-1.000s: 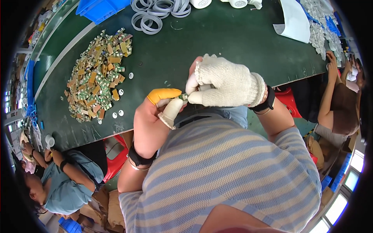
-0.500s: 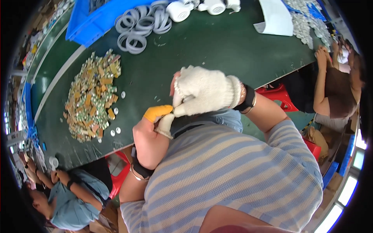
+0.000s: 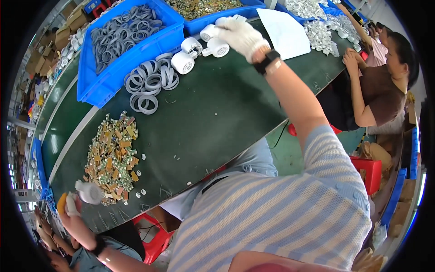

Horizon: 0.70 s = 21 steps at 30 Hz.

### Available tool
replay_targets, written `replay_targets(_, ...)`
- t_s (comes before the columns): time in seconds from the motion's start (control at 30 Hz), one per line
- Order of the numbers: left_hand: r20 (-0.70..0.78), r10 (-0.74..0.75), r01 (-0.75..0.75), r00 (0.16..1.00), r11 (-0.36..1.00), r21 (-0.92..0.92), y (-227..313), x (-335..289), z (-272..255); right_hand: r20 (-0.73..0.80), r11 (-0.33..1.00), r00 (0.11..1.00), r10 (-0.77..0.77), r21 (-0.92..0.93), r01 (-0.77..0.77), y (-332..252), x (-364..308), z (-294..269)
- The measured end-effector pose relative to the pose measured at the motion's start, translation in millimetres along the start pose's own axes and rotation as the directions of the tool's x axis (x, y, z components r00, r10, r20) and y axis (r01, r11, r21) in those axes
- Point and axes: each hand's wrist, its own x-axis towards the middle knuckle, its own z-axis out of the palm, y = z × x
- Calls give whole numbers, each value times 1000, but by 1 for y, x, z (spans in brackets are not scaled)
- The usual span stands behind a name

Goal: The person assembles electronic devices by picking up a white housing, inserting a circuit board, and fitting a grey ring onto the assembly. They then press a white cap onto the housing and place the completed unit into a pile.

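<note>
My left hand (image 3: pixel 70 207), with a yellow finger cover and a white one, reaches out at the left beside the board pile. A white round housing (image 3: pixel 90 193) with a short neck, blurred by motion, is against its fingers and seems gripped. My right hand (image 3: pixel 241 37), in a white knitted glove, reaches to the far side of the table, its fingers at a white housing (image 3: pixel 208 33); whether they close on it is hidden. More white housings (image 3: pixel 183 63) lie just left of it. Small circuit boards with tan pads form a pile (image 3: pixel 113 158) on the green table (image 3: pixel 199 131).
Grey rings (image 3: pixel 147 104) lie before a blue bin (image 3: pixel 97 90) of similar rings. A second blue bin (image 3: pixel 192 26) holds small boards. White paper (image 3: pixel 285 34) and pale small parts (image 3: pixel 321 38) are at the far right. Co-workers sit at both sides; one's hands (image 3: pixel 351 58) are at the right edge.
My hands have parted from a shared pinch before my body. The left went far left to a white housing, the right up to the housings. The view has shifted, showing more of the far side.
</note>
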Motion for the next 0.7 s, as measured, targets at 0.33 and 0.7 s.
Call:
replay_targets(0.33, 130, 183, -224, 974, 833, 507, -87, 32, 45, 223, 840, 931, -289, -409, 358, 9, 30, 66)
replay_targets(0.7, 640, 65, 210, 766, 915, -344, 48, -138, 177, 313, 832, 896, -316, -363, 420, -57, -50, 47)
